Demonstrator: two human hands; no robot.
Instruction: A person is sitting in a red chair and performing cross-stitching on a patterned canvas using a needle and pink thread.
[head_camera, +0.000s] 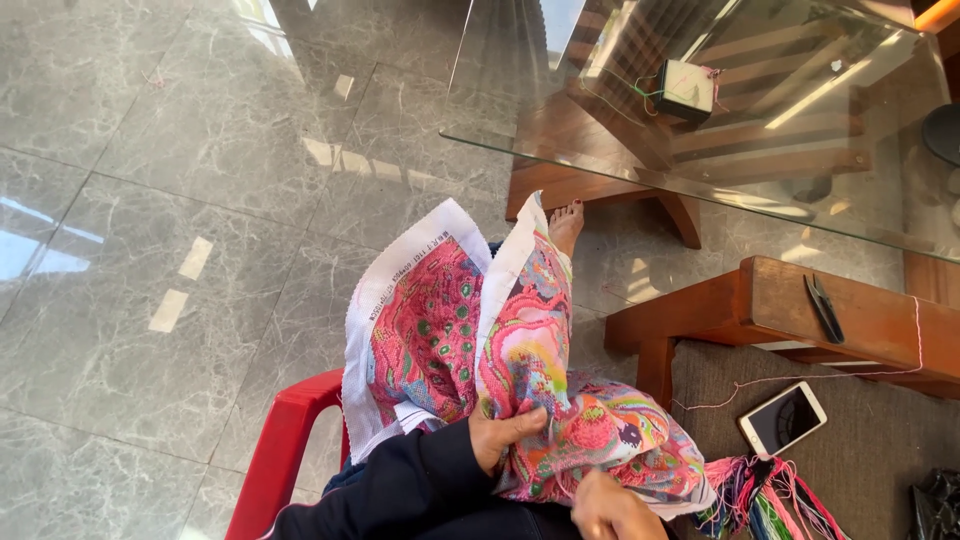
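Embroidery cloth (480, 350) lies bunched over my lap, above the red chair (285, 440). My left hand (505, 432) pinches its fold at the near edge. My right hand (610, 505) rests curled against the cloth's lower edge; loose threads (770, 495) hang beside a phone (782, 417).

Seen from above: left hand (505, 432) gripping a folded, brightly coloured embroidery cloth (500, 370) draped over the lap, right hand (612, 508) pressed to the cloth's lower edge. Just right of the cloth, a bundle of loose coloured threads (765, 495); farther right, a phone (782, 417) on a grey cushion. Beyond the cloth, black snips (824, 308) on a wooden armrest and a glass-topped table (560, 120). Left of the cloth, a red plastic chair (280, 450).
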